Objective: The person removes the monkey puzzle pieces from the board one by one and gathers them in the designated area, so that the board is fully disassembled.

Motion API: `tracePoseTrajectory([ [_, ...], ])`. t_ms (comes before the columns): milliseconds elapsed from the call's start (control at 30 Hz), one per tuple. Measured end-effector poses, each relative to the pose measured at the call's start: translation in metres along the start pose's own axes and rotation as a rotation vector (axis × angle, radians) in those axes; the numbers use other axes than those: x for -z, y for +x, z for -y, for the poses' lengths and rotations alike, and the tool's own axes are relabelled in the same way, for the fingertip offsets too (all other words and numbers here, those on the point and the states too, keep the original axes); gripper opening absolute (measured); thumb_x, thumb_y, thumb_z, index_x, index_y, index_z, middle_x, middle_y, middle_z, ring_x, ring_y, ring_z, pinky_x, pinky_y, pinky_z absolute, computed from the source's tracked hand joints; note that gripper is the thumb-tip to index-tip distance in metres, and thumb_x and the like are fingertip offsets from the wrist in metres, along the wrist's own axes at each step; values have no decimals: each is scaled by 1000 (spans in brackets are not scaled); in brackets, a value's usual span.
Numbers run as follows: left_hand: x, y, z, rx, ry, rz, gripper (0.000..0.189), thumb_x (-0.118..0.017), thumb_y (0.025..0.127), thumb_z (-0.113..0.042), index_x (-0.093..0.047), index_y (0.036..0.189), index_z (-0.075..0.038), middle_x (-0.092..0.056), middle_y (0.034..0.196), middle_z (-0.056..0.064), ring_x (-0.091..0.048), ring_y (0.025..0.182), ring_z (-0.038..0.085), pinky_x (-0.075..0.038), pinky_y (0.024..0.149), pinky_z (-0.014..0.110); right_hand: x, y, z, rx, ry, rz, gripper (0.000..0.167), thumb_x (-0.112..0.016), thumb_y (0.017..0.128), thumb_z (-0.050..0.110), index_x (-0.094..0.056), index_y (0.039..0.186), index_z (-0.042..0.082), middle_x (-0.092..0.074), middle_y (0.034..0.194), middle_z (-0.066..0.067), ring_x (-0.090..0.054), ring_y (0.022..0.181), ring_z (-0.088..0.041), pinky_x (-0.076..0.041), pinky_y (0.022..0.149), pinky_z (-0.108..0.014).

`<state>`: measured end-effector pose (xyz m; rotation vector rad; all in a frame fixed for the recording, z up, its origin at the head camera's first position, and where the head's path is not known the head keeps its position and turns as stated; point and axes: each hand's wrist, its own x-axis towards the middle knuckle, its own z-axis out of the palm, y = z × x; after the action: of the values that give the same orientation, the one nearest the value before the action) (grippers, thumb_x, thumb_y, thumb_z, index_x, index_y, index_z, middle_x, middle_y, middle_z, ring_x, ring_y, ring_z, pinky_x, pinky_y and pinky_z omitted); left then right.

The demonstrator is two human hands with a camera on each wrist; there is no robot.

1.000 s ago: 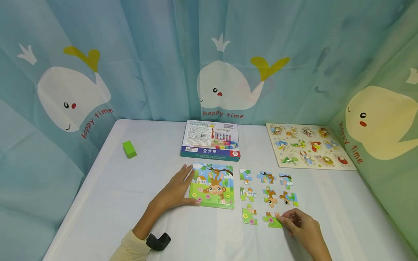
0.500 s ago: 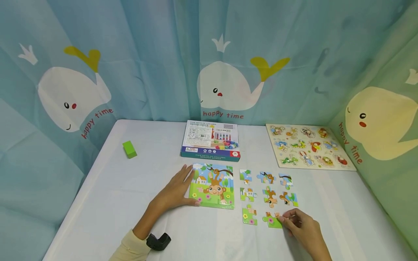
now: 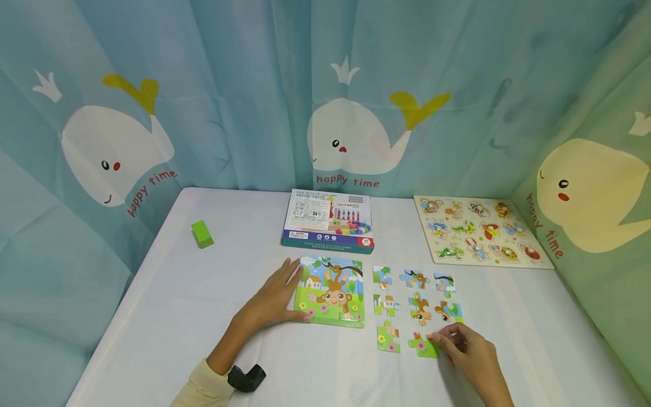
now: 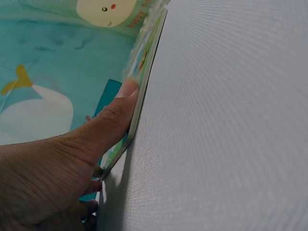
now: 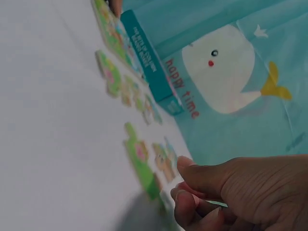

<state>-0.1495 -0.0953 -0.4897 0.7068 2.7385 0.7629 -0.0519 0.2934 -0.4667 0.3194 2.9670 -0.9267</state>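
A square monkey puzzle board lies in the middle of the table. My left hand rests against its left side, fingers extended along that edge; the left thumb lies on the near edge. To the board's right, several loose puzzle pieces lie in rows. My right hand, fingers loosely bent, is at the right end of the bottom-row puzzle piece with a pink flower. In the right wrist view, thumb and fingertips stand apart beside that piece, with nothing seen between them.
Behind the board lies a teal-edged bead-set box. An insect peg puzzle is at the back right, and a green block at the back left. A whale-print curtain encloses the table. A black strap is by the left sleeve.
My right fingertips have shifted slightly up along the right end of the flower puzzle piece. My left hand and the board keep their places; the head view has tilted a little.
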Motion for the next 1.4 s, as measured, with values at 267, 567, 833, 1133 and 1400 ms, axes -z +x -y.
tracePoseTrajectory([
  [267,0,0,1,-27,-6,0,113,-78,75,-56,-21,153,2,-11,164,16,-4,152,36,-18,120,53,-3,16,26,204,66,-36,18,-71,90,22,-66,90,5,-65,65,0,-55,50,-2,-44,47,-21],
  [567,-1,1,2,-31,7,-7,113,-78,74,-57,-22,154,1,-11,164,16,-4,152,36,-19,120,52,-25,46,75,432,103,98,10,-72,89,18,-66,89,10,-62,72,4,-54,57,-1,-45,51,-21],
  [833,-1,2,2,-22,22,-2,114,-77,74,-59,-21,154,0,-11,164,14,-4,153,34,-20,120,53,-54,63,102,568,143,264,16,-72,88,14,-66,99,6,-63,89,-2,-50,63,-1,-45,54,-21],
  [1133,-1,2,2,-14,10,4,113,-77,74,-58,-22,154,-1,-11,165,13,-3,153,34,-20,120,52,-74,66,112,435,22,316,31,-81,78,25,-65,102,12,-56,99,0,-46,68,-10,-43,59,-21],
  [1400,1,1,0,-11,16,0,114,-77,73,-58,-21,154,-1,-11,165,13,-4,153,33,-20,120,52,-76,64,116,410,-57,293,37,-86,72,28,-65,100,17,-54,102,1,-45,67,-10,-40,62,-25],
])
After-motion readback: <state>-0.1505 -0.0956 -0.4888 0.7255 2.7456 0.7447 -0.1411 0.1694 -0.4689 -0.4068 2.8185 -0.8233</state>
